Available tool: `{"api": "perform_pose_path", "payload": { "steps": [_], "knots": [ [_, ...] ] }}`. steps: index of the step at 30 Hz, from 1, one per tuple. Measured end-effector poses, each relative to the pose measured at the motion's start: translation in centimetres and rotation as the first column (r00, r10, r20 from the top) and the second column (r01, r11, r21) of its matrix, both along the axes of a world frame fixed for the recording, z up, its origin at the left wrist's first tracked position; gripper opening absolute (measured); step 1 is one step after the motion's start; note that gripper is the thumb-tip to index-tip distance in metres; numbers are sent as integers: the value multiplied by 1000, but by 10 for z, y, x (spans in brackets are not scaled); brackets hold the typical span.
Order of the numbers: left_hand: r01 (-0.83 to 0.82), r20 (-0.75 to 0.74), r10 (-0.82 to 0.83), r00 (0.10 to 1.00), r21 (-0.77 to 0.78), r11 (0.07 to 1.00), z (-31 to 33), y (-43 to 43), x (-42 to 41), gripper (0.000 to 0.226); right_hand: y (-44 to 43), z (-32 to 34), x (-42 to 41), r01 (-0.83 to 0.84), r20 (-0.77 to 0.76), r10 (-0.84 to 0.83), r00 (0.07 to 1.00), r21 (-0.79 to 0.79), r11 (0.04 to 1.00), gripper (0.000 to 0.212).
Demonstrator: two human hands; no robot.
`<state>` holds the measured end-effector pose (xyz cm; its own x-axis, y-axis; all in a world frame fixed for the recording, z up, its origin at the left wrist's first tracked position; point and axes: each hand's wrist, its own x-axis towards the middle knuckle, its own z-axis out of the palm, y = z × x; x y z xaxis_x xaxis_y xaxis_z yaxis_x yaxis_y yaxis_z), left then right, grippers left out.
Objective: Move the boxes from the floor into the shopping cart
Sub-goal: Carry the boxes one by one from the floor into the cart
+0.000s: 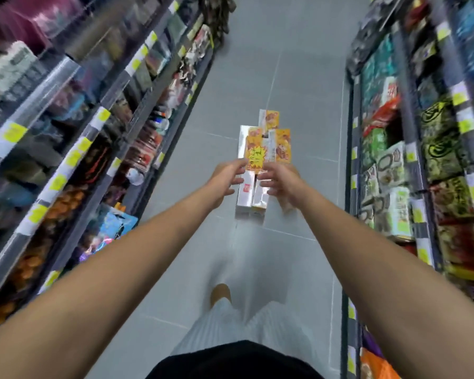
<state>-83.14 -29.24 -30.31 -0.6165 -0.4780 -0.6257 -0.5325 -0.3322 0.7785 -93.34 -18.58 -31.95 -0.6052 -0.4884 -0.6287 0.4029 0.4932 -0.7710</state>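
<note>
Silver-and-orange boxes point(253, 170) stand between the left hand point(226, 179) and right hand point(281, 181), fingers spread.

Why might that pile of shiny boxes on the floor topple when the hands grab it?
The boxes look tall, narrow and loosely stacked, so pulling one could tip the others. Their silvery sides look glossy, so they may be a bit slippery. The left hand and right hand reach in from either side with fingers spread, which should help steady them.

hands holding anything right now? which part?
Cannot tell for sure. Left hand and right hand flank the near end of the top box, fingers spread; a closed grip isn't visible.
</note>
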Motion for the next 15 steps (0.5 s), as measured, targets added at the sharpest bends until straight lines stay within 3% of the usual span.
{"api": "perform_pose_path", "payload": {
  "steps": [7, 15],
  "knots": [
    [179, 53, -182, 982, 52, 982, -25, 0, -119, 45, 28, -21, -103, 178, 27, -179, 984, 34, 984, 12],
    [156, 120, -171, 978, 123, 980, -51, 18, -260, 39, 50, -61, -252, 219, 71, -230, 970, 136, 966, 10]
  ]
}}
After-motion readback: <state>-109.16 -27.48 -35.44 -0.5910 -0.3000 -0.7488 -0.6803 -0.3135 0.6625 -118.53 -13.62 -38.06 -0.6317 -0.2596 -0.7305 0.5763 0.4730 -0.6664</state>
